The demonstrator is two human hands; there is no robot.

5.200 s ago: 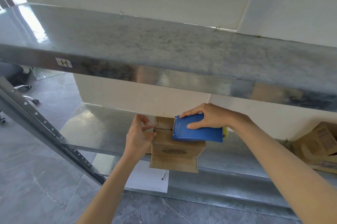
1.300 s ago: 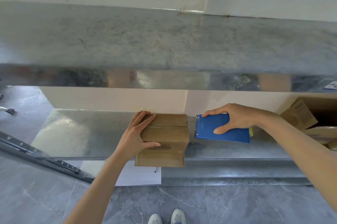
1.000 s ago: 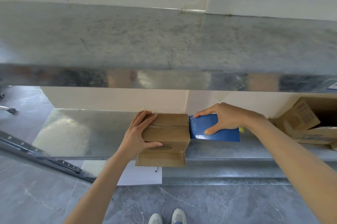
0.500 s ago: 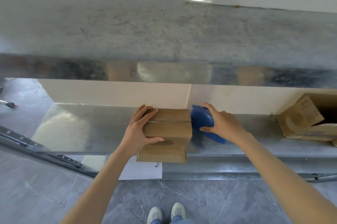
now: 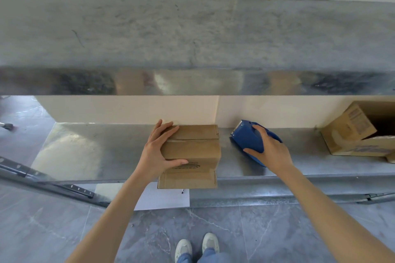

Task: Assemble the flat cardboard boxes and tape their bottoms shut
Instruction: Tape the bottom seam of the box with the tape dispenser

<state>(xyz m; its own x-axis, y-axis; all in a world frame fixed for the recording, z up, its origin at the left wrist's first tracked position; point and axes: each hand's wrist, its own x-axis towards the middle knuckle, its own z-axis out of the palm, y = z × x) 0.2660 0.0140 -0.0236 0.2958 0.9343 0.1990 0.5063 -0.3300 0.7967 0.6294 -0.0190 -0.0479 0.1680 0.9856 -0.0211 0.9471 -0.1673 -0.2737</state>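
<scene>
A small brown cardboard box (image 5: 193,151) stands on the metal shelf (image 5: 89,151) with its closed flaps up and a seam across the top. One flap hangs over the shelf's front edge. My left hand (image 5: 157,151) holds the box's left side, fingers on top and thumb on the front face. To the right of the box lies a blue tape dispenser (image 5: 248,140) on the shelf. My right hand (image 5: 269,151) grips it from above, a short gap away from the box.
A larger open cardboard box (image 5: 359,132) lies on its side at the shelf's right end. An upper metal shelf (image 5: 192,38) overhangs the work area. A white paper sheet (image 5: 162,198) lies on the grey floor below, near my shoes (image 5: 196,245).
My right hand carried the blue tape dispenser off the box's top to the right and set it down on the shelf beside the box. My left hand stayed on the box.
</scene>
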